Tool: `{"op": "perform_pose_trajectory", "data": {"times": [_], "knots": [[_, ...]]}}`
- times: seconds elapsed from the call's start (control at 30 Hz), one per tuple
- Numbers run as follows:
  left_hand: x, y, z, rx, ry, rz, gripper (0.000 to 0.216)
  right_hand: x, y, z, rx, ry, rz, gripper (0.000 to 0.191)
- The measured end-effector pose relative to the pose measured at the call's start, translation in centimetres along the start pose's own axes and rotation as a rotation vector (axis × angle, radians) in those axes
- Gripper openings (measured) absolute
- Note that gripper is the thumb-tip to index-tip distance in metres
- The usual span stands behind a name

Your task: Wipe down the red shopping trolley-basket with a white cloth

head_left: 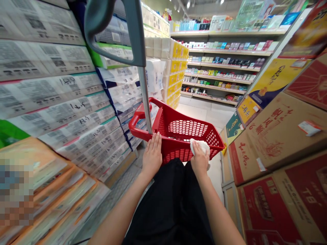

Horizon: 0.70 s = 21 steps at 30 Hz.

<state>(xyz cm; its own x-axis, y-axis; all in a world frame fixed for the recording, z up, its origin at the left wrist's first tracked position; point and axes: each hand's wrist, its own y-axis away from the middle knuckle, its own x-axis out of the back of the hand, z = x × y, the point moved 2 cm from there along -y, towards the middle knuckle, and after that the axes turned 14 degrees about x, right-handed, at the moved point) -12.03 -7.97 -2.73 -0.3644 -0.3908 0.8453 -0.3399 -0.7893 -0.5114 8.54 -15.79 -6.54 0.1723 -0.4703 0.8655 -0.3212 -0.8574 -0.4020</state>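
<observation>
A red plastic shopping basket (189, 119) with perforated sides stands in front of my knees. Its metal pull rod (145, 98) rises at the left end, topped by a grey loop handle (139, 34). My left hand (152, 153) lies on the near rim beside the foot of the rod, its fingers stretched out and nothing seen in them. With my right hand (199, 160) I hold a white cloth (203, 147) against the near side of the basket, toward its right end. Part of the cloth is hidden under the fingers.
Stacked paper packs (84, 112) line the left side, with orange packs (76, 190) lower down. Cardboard cartons (288, 129) are piled close on the right. Shelves of small boxed goods (219, 52) stand at the far end, beyond a stack of yellow-and-white packs (176, 68).
</observation>
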Motion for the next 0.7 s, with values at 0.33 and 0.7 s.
{"op": "perform_pose_trajectory", "data": {"times": [0.33,0.7], "knots": [[-0.3,0.1,-0.2,0.002,-0.046,0.027,0.066,0.4,-2.9,-13.6,0.268,-0.249,-0.083,0.073],[0.2,0.0,0.0,0.008,-0.011,-0.014,0.080,-0.4,0.0,-1.2,0.091,-0.053,-0.009,0.077]]}}
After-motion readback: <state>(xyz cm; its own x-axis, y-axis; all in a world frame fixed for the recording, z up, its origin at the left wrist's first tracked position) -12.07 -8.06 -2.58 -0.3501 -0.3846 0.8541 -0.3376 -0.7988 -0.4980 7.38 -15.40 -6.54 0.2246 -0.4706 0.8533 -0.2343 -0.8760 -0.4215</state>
